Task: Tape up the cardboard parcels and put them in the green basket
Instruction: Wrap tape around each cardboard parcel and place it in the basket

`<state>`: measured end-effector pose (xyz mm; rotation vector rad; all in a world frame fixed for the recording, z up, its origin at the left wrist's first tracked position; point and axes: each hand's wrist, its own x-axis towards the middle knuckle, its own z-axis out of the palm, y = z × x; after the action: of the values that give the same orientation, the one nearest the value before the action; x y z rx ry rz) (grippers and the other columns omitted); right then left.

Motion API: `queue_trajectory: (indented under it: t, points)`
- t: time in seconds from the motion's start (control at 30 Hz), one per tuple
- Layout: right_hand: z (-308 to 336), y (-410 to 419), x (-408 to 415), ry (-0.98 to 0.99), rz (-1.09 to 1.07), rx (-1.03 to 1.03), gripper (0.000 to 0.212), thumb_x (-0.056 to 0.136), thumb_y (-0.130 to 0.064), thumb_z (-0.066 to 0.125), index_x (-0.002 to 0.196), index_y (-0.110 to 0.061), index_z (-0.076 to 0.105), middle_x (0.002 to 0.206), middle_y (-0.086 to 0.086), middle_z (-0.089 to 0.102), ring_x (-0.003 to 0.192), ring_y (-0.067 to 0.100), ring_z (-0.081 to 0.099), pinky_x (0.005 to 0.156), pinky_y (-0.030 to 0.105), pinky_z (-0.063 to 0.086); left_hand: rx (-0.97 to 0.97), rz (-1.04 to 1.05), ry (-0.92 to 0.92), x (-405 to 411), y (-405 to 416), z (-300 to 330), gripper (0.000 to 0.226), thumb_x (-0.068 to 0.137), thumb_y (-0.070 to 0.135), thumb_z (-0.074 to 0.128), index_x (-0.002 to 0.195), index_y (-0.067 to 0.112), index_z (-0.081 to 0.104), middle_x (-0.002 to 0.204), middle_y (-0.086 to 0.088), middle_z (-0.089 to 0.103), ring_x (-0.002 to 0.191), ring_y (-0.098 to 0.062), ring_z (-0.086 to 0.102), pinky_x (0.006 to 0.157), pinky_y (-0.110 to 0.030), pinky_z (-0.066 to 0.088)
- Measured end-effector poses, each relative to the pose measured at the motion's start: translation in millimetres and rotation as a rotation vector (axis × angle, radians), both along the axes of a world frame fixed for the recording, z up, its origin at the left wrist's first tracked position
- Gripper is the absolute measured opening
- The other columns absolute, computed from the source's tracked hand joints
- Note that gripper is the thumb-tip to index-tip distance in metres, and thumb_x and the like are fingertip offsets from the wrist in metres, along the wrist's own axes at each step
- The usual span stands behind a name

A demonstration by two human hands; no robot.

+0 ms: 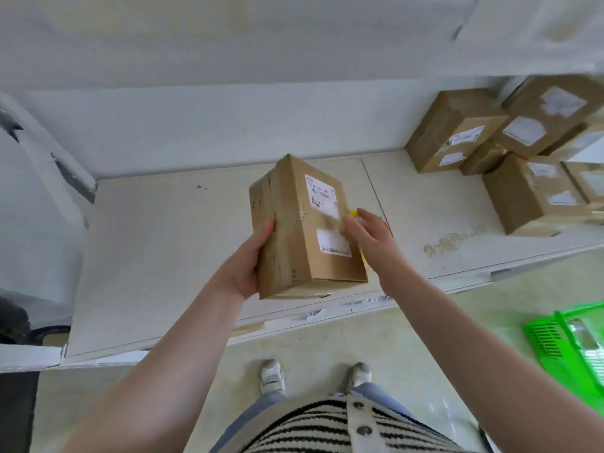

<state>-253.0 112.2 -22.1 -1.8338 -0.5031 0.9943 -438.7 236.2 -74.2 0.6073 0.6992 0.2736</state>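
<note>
Here, left hand (248,263) holds 1 parcel (304,223).

I saw a pale desk (163,256) with a scuffed patch near its right front edge. A heap of labelled cardboard parcels (510,152) sat on its far right corner. Something yellow (353,213) lay mid-desk, mostly hidden. On the tiled floor (327,341) stood a green basket (552,338), lower right.

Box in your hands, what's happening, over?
Left hand grips parcel. Right hand open beside it. Green basket on floor, right; path clear.
</note>
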Motion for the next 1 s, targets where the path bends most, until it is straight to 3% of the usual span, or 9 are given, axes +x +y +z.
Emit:
queue_trajectory:
  t: [0.07, 0.2, 0.3, 0.43, 0.57, 0.63, 0.7, 0.77, 1.0]
  points:
    - [1, -25, 21, 0.168, -0.052, -0.025, 0.061, 0.081, -0.059, 0.065, 0.132, -0.027, 0.053, 0.139, -0.006, 0.054, 0.123, 0.013, 0.055, 0.106, 0.036, 0.042, 0.004, -0.073, -0.032, 26, -10, 3, 0.046, 0.085, 0.054, 0.054, 0.106, 0.021, 0.079, 0.113, -0.006, 0.073, 0.099, -0.021, 0.072, 0.076, -0.037, 0.059]
    - [6, -78, 56, 0.432, -0.193, 0.025, 0.063, 0.068, -0.06, 0.07, 0.117, -0.021, 0.065, 0.103, 0.001, 0.075, 0.083, 0.016, 0.073, 0.064, 0.029, 0.058, 0.023, -0.228, -0.028, 90, -39, 13, 0.052, 0.079, 0.056, 0.06, 0.109, 0.018, 0.077, 0.113, -0.009, 0.073, 0.098, -0.023, 0.072, 0.074, -0.038, 0.06]
    - [2, -124, 89, 0.401, -0.333, 0.061, 0.049, 0.078, -0.058, 0.068, 0.111, -0.022, 0.065, 0.096, -0.002, 0.076, 0.08, 0.015, 0.073, 0.071, 0.03, 0.059, 0.106, -0.294, 0.02, 145, -69, 17, 0.061, 0.087, 0.049, 0.054, 0.134, 0.01, 0.06, 0.125, -0.013, 0.065, 0.105, -0.026, 0.066, 0.084, -0.042, 0.059]
    - [-8, -196, 141, 0.315, -0.515, 0.084, 0.039, 0.084, -0.053, 0.068, 0.109, -0.022, 0.065, 0.097, -0.002, 0.076, 0.089, 0.018, 0.073, 0.081, 0.036, 0.059, 0.497, -0.295, 0.133, 217, -125, 25, 0.047, 0.098, 0.021, 0.058, 0.144, 0.019, 0.048, 0.123, 0.0, 0.066, 0.109, -0.016, 0.062, 0.086, -0.026, 0.052]
    - [-25, -273, 191, 0.287, -0.637, 0.069, 0.036, 0.084, -0.056, 0.067, 0.103, -0.025, 0.065, 0.092, -0.006, 0.077, 0.087, 0.016, 0.073, 0.079, 0.035, 0.058, 0.837, -0.384, 0.16, 292, -204, 32, 0.04, 0.102, 0.025, 0.051, 0.142, 0.017, 0.051, 0.131, 0.008, 0.059, 0.112, 0.004, 0.057, 0.086, -0.005, 0.041]
    - [-34, -309, 214, 0.273, -0.678, 0.059, 0.034, 0.085, -0.056, 0.067, 0.101, -0.026, 0.066, 0.092, -0.007, 0.076, 0.086, 0.015, 0.073, 0.082, 0.037, 0.057, 0.759, -0.473, 0.148, 330, -250, 32, 0.049, 0.101, 0.043, 0.049, 0.141, 0.015, 0.051, 0.132, 0.005, 0.062, 0.116, -0.005, 0.06, 0.093, -0.013, 0.045]
    - [-41, -343, 236, 0.24, -0.707, 0.053, 0.032, 0.086, -0.054, 0.066, 0.1, -0.025, 0.067, 0.095, -0.006, 0.076, 0.089, 0.016, 0.072, 0.085, 0.04, 0.057, 0.644, -0.557, 0.193, 367, -295, 32, 0.07, 0.089, 0.06, 0.056, 0.142, 0.016, 0.045, 0.133, -0.001, 0.061, 0.12, -0.019, 0.06, 0.102, -0.033, 0.048]
    - [-48, -375, 256, 0.222, -0.764, 0.045, 0.031, 0.087, -0.053, 0.065, 0.099, -0.024, 0.067, 0.095, -0.004, 0.076, 0.09, 0.018, 0.072, 0.087, 0.041, 0.057, 0.627, -0.582, 0.211, 401, -334, 26, 0.067, 0.088, 0.052, 0.065, 0.14, 0.014, 0.044, 0.132, -0.007, 0.061, 0.119, -0.025, 0.061, 0.103, -0.045, 0.048]
    - [-69, -460, 326, 0.275, -0.976, 0.053, 0.032, 0.089, -0.05, 0.064, 0.102, -0.021, 0.068, 0.096, -0.001, 0.076, 0.091, 0.021, 0.072, 0.082, 0.039, 0.058, 0.632, -0.747, 0.263, 508, -421, 3, 0.053, 0.092, 0.034, 0.067, 0.136, 0.01, 0.048, 0.127, -0.012, 0.064, 0.115, -0.03, 0.063, 0.102, -0.047, 0.05]
